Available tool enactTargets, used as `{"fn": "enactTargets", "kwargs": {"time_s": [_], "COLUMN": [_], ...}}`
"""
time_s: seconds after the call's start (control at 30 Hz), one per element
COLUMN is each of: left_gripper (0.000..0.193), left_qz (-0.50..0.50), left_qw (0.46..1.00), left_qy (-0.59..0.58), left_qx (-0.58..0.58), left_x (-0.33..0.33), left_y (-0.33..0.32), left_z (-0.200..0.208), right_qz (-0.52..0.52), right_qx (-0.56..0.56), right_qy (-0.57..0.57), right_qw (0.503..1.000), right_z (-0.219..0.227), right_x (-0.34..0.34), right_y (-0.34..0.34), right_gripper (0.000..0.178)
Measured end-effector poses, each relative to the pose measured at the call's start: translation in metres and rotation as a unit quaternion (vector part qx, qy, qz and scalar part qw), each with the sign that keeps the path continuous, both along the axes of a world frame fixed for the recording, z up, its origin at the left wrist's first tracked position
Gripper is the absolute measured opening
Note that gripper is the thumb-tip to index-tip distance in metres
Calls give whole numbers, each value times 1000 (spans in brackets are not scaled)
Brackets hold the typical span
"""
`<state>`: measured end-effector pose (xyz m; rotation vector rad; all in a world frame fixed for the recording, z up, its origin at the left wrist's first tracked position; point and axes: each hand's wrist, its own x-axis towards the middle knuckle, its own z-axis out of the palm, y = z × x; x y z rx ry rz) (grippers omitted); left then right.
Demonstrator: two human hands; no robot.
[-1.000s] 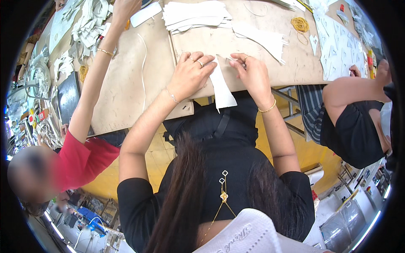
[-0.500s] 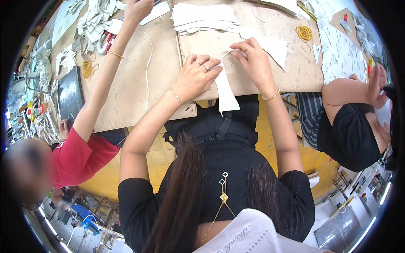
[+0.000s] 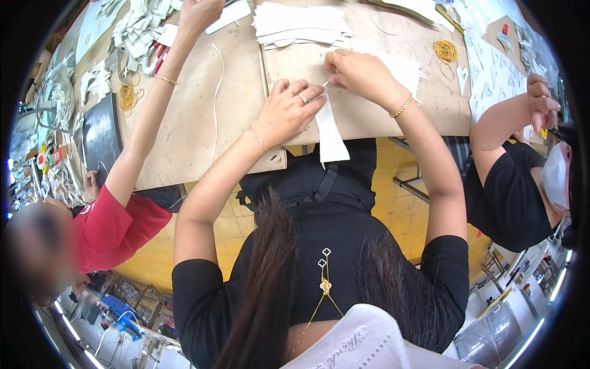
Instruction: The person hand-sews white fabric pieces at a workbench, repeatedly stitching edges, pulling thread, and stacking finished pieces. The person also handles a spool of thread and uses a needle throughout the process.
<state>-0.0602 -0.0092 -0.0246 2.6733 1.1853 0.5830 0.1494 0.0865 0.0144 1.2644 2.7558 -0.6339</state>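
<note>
A white flared piece of thin sheet material (image 3: 332, 136) lies at the table's front edge, its wide end hanging over. My left hand (image 3: 287, 115) is closed on its narrow upper part, fingertips pressing it down against the table. Just beyond, my right hand (image 3: 364, 75) is bent over with fingers pinched at the narrow end, where a thin white strip showed earlier; the fingers now mostly cover that strip. Beyond my hands sits a stack of white cut pieces (image 3: 301, 26). More white pieces (image 3: 402, 71) lie partly behind my right hand.
A co-worker's arm (image 3: 150, 117) reaches over the table (image 3: 239, 104) on the left; another person's hand (image 3: 542, 103) is raised at right. Yellow rubber bands (image 3: 445, 51), a loose white strip (image 3: 219, 92), a dark slab (image 3: 103, 135) and white scraps (image 3: 138, 31) lie around.
My right hand has turned and moved slightly left, over the narrow end of the piece, its elbow swinging outward. My left hand stays put. The person at right has lowered a hand from the face.
</note>
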Motion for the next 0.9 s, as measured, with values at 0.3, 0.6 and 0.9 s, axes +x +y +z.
{"fn": "enactTargets", "kwargs": {"time_s": [0.3, 0.6, 0.9], "left_gripper": [27, 29, 26], "left_qz": [3, 0, 4], "left_qw": [1000, 1000, 1000], "left_qy": [1, 3, -8], "left_qx": [7, 12, -13], "left_x": [-1, -1, 0], "left_y": [-1, 1, 3], "left_z": [-2, -1, -1], "right_qz": [-18, -163, -218], "right_qx": [-24, -6, 99], "right_qy": [36, 66, 107], "right_qw": [999, 984, 965], "right_z": [-3, 10, -6], "right_x": [2, -3, -14], "right_y": [-4, -45, -113], "right_gripper": [15, 17, 16]}}
